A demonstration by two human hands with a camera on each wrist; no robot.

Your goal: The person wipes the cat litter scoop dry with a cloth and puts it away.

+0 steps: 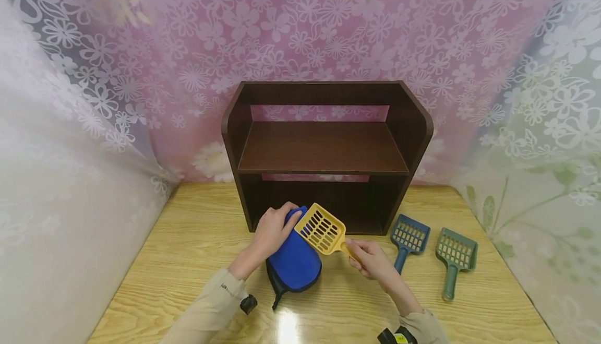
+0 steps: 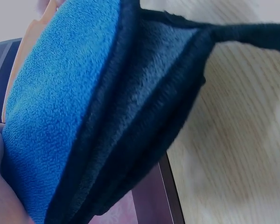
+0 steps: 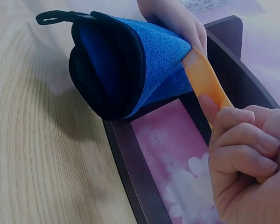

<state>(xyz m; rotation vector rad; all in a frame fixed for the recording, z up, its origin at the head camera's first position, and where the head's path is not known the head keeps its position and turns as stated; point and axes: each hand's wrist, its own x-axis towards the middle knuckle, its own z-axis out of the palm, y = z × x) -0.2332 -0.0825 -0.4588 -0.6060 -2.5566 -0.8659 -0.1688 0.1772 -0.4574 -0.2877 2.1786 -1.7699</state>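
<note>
My left hand (image 1: 272,229) holds a blue cloth mitt (image 1: 298,263) with black edging and a small hanging loop, just above the table in front of the shelf. Its mouth hangs toward me, and the right wrist view shows it gaping. In my right hand (image 1: 373,261) is the handle of a yellow slotted litter scoop (image 1: 339,244). The scoop's head lies against the mitt's upper right side. My left thumb (image 3: 192,59) is at the scoop's corner, over the mitt. The left wrist view shows mostly the mitt's fabric (image 2: 60,88), with the scoop's edge (image 2: 30,39) behind it.
A dark brown two-tier shelf (image 1: 324,148) stands at the back of the wooden table (image 1: 197,250). Right of my right hand lie a blue litter scoop (image 1: 405,249) and a green litter scoop (image 1: 453,273). Floral curtains (image 1: 300,25) surround the table at the back and sides.
</note>
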